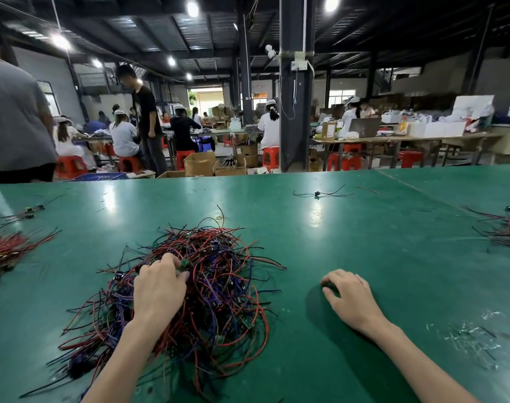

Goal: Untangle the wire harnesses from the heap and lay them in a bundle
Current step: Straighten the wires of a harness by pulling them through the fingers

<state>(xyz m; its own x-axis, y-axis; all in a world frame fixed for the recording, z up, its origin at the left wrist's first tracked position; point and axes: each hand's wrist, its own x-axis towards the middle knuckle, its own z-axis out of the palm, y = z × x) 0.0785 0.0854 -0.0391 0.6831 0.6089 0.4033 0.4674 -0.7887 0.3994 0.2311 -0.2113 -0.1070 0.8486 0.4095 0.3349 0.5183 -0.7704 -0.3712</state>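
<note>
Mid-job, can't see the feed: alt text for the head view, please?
The left hand digs curled fingers into a heap of red, blue and black wire harnesses on a green table. The right hand rests beside it, fingers curled over something small and dark.

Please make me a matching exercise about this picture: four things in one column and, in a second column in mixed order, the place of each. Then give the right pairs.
Things
1. left hand
2. right hand
3. red wire bundle
4. lone harness

Places
A. far side of the green table, by itself
B. on bare table, right of the heap of wire harnesses
C. at the left edge of the view
D. on the heap, fingers among the wires

Pairs: 1-D, 2-B, 3-C, 4-A
</note>
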